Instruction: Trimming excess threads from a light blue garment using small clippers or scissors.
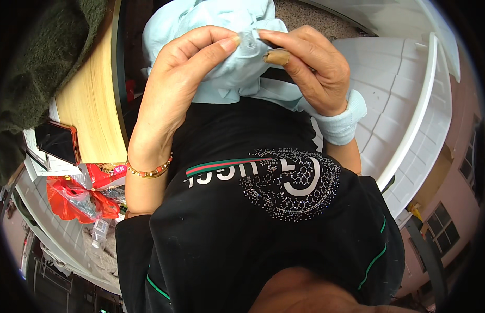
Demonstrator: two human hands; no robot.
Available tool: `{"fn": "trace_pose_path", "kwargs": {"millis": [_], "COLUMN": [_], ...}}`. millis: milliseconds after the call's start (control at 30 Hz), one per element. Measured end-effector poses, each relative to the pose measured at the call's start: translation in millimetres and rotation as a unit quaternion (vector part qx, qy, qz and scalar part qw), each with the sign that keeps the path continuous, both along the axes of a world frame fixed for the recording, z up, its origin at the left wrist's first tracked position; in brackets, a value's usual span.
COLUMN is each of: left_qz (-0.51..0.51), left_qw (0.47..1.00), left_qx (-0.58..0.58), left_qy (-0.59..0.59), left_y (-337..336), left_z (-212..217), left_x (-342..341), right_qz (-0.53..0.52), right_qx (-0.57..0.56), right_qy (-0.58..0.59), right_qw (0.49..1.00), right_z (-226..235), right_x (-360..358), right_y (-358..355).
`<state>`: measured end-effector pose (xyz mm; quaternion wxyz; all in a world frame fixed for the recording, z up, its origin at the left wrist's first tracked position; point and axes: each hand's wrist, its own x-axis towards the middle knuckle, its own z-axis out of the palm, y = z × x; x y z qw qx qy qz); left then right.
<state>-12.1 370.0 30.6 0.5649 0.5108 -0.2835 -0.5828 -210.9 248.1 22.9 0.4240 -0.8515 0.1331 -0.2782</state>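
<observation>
A light blue knit garment [211, 78] lies bunched on my lap. Its edge is pinched between the thumb and forefinger of my left hand [185, 65]. Beside those fingertips a small pale, see-through patch [247, 41] shows on the cloth. My right hand [315, 65] is closed close to it, forefinger tip at the fabric. A tan cover [277, 57] sits on the right thumb tip. Between that thumb and forefinger a dark sliver shows, too little to name. A light blue towelling cuff [340, 122] wraps my right wrist.
On the left stands a wooden tabletop [91, 104] with a dark edge and a dark fuzzy cloth [39, 62]. A phone [57, 142], red packaging [78, 201] and a clear bottle [99, 233] lie nearby. White tiled surfaces [380, 78] with a raised rim are to the right.
</observation>
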Motion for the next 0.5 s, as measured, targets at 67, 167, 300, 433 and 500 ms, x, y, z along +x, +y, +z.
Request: {"fn": "trace_pose_path", "kwargs": {"millis": [67,167,300,433,500], "left_qz": [-0.005,-0.027,-0.094,-0.103,-0.121], "left_qw": [0.998,0.932,0.747,0.724,0.709], "left_qx": [0.010,0.045,0.123,0.109,0.117], "left_qy": [-0.055,-0.358,-0.646,-0.673,-0.685], "left_y": [0,3,4,6,-6], "left_z": [1,5,6,9,13], "left_x": [6,15,22,27,23], "right_qz": [-0.046,-0.117,-0.200,-0.306,-0.314], "right_qx": [-0.032,-0.134,-0.324,-0.353,-0.370], "right_qy": [0.011,0.052,0.111,0.097,0.088], "right_qw": [0.998,0.983,0.918,0.879,0.870], "right_z": [4,11,23,76,89], "right_x": [-4,-13,-44,-54,-57], "right_y": [-8,-30,-87,-132,-157]}}
